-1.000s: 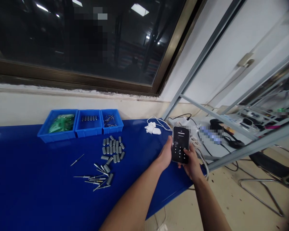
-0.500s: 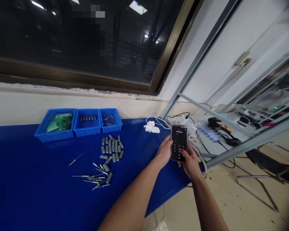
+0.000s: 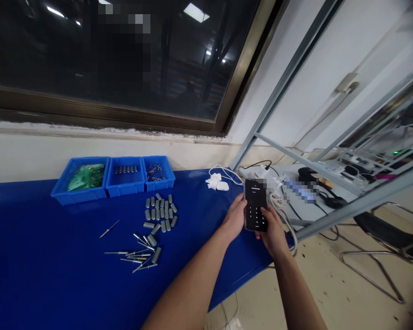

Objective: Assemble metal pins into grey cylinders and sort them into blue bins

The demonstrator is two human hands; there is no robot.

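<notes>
A smartphone (image 3: 256, 201) with a dark number keypad on its screen is held upright over the right end of the blue table. My left hand (image 3: 235, 217) grips its left edge, thumb along the side. Around the lower right edge is my right hand (image 3: 273, 233), its thumb over the right part of the keypad and other fingers partly hidden behind the phone. Beyond the phone, a white earphone case (image 3: 222, 185) lies by a crumpled white item (image 3: 213, 181) and a white cable.
Three blue bins (image 3: 125, 179) stand along the wall, with green packets, grey cylinders and rivets inside. Loose grey cylinders (image 3: 162, 209) and pop rivets (image 3: 137, 256) lie on the blue table (image 3: 72, 279). A metal frame (image 3: 278, 87), cables and a black chair (image 3: 392, 233) are at right.
My right thumb has shifted from the keypad's middle toward its right side. More dots show above the keypad. Both hands keep their hold on the phone.
</notes>
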